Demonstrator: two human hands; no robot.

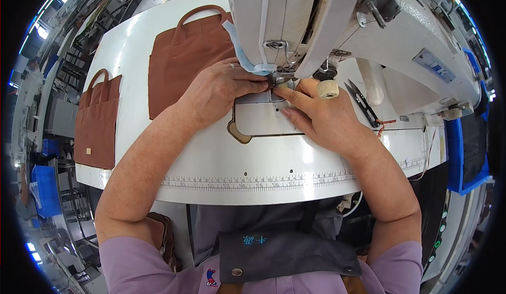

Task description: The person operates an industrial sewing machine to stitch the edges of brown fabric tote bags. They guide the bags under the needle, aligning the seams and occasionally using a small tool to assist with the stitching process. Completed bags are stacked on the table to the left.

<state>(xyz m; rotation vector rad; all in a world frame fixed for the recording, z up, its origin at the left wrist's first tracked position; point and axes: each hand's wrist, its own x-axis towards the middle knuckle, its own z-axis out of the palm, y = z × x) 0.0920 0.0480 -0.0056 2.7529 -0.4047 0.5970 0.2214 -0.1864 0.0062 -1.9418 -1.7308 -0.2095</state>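
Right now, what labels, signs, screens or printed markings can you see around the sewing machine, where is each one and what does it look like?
Nameplate: right side of the white sewing machine body, small grey-blue rectangle.
Ruler scale: along the near edge of the white table, a long curved band of fine dark ticks.
Apron tab mark: on the person's grey apron, small light-blue print.
Shirt emblem: on the lilac shirt, small red and blue.
No screens or packages.

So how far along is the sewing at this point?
Two brown tote bags lie aside: one behind the left hand, another at the table's left edge, so those look done. Both hands, the right hand included, pinch something small at the sewing machine's presser foot. What remains can't be told.
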